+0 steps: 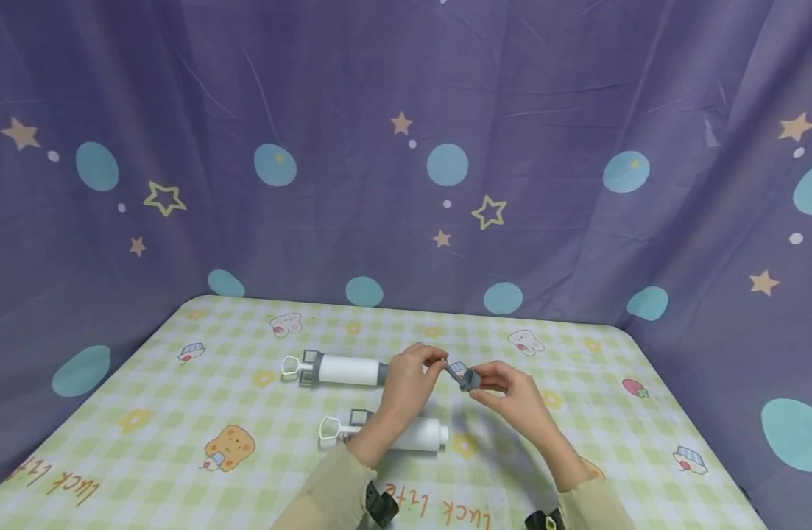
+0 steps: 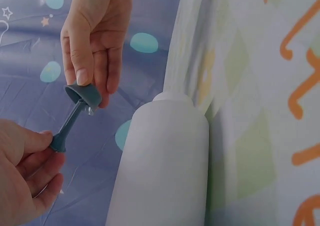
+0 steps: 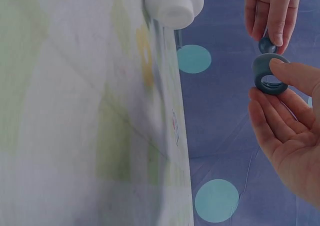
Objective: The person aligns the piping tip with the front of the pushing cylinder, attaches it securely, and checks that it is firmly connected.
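Over checked cloth (image 1: 644, 434), hands (image 1: 406, 383) (image 1: 517, 397) pinching slim grey stem (image 2: 72, 118), smooth ring (image 2: 89, 93)

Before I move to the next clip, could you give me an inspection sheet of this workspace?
Surface: green-and-white checked tablecloth with printed pictures.
Job's things: slate-grey ring-shaped cap and slender slate-grey stem, held above the cloth; whether they are joined, I cannot tell. Nearer white cylinder with loop handle lies on its side, its white neck bare; farther white cylinder with grey collars lies behind it.
Clutter: nothing seen.
Hands: left hand pinches the stem's end; right hand holds the cap between thumb and fingers.
Cables: nothing seen.
Surroundings: purple curtain with blue spots and stars.
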